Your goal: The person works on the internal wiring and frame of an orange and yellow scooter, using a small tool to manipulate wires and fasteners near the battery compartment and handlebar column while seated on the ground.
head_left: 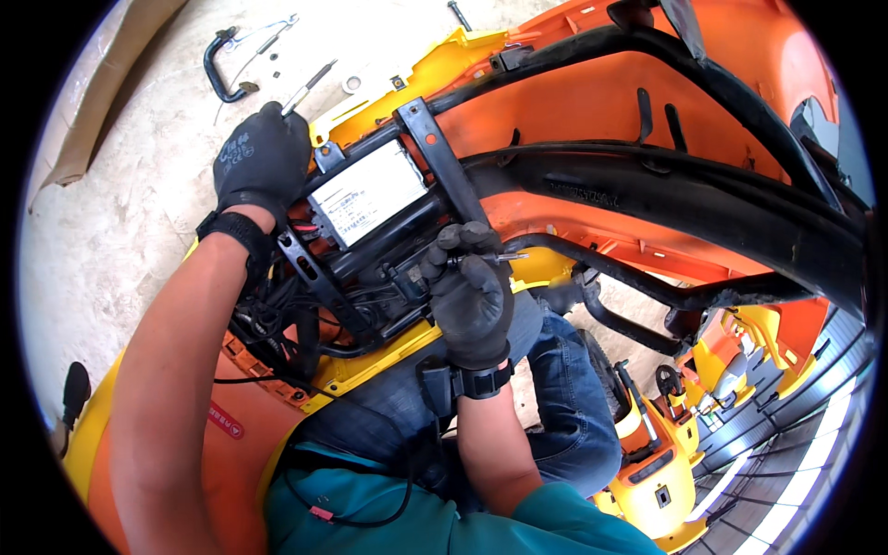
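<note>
Our black-gloved hands were well apart over an orange-and-yellow vehicle body (546, 111) that stretched across a pale, scuffed floor (120, 259). Our right hand (470, 301), on the near side of the black tubular frame (666, 205), was clamped on a slim metal-tipped tool (509, 257), which was pinched between thumb and fingers with its tip toward the right, nearer to us than the white-labelled box (368, 196) set within the frame. Our left hand (262, 159) was at the far left edge of the body; we could not tell whether its fingers were closed on anything, though a slender pointed rod (314, 83) ran out past them. On the floor at far left we saw a bent black bar (211, 67), a pale ring (351, 85) and, farther right, a dark bolt (460, 16); brown cardboard (97, 111) ran along the left edge. Black cables (296, 305) were bunched at the frame's near left end. Our blue jeans (573, 407) and teal top (370, 499) showed close against the near side, a yellow-and-orange machine (661, 481) occupied the floor at near right, and bright strips (809, 462) crossed by dark lines curved along the room's right edge.
</note>
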`<state>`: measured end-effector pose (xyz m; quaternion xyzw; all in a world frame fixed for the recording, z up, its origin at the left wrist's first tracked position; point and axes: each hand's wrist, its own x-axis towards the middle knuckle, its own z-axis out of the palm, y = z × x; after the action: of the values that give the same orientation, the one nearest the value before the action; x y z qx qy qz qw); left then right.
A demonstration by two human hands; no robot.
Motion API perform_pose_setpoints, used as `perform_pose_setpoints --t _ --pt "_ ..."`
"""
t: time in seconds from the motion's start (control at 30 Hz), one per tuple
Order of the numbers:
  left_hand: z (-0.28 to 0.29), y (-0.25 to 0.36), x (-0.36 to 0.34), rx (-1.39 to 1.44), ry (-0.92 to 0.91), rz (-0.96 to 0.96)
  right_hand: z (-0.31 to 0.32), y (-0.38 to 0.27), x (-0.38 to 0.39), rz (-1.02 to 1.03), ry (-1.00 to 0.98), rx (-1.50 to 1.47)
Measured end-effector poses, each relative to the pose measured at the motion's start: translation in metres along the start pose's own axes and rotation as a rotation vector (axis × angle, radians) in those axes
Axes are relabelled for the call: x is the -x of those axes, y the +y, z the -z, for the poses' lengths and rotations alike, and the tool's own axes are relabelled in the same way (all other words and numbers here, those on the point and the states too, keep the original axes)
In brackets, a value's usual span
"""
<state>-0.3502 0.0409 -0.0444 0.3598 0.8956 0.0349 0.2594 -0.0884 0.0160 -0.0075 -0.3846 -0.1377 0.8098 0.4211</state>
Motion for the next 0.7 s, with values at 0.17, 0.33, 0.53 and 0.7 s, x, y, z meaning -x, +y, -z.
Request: perform_pose_setpoints --t 0.17,0.33,0.53,0.7 --pt "0.0007 -0.0003 0.0019 0.026 0.019 -0.006 -0.0037 -0.0007 -0.0043 -0.017 -0.027 -0.030" --pt "-0.0049 -0.0059 0.0009 0.019 0.065 -0.075 -0.0017 -0.0010 -0.0074 -0.014 -0.076 -0.015" --pt "-0.0030 -0.0037 0.0022 0.041 0.059 -0.051 -0.0048 -0.0015 -0.0081 -0.042 -0.037 -0.047" --pt "-0.0038 -0.0063 -0.0001 0.043 0.029 -0.043 -0.0050 -0.0004 -0.0093 -0.050 -0.047 -0.032"
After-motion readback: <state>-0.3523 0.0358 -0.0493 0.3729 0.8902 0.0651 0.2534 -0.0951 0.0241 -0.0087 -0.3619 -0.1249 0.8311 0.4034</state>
